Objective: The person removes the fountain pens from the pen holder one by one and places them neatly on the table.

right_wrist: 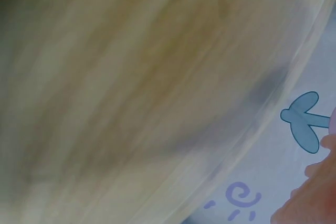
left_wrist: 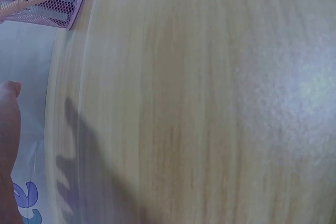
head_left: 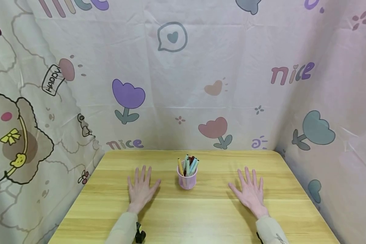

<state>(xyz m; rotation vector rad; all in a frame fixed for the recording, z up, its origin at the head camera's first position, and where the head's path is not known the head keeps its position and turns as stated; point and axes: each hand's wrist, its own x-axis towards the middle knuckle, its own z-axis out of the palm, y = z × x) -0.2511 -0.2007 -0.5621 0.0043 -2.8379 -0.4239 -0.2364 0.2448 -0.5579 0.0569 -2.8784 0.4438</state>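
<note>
A pink mesh pen cup [head_left: 187, 183] filled with several pens [head_left: 188, 166] stands at the middle of the wooden table. To its left is my left hand [head_left: 141, 189], palm down with fingers spread and nothing held. On the other side my right hand [head_left: 249, 193] is spread the same way, also holding nothing. Part of the mesh cup [left_wrist: 73, 3] shows in the top left of the left wrist view, above the edge of my left hand [left_wrist: 8, 140]. In the right wrist view only the side of my right hand [right_wrist: 315, 198] appears at the lower right.
The wooden table [head_left: 201, 217] ends at the back against a printed cloth [head_left: 170, 84] with flowers and lettering. More cloth hangs along the left and right sides. A dark wrist device [head_left: 139, 233] sits at the left sleeve [head_left: 123, 228].
</note>
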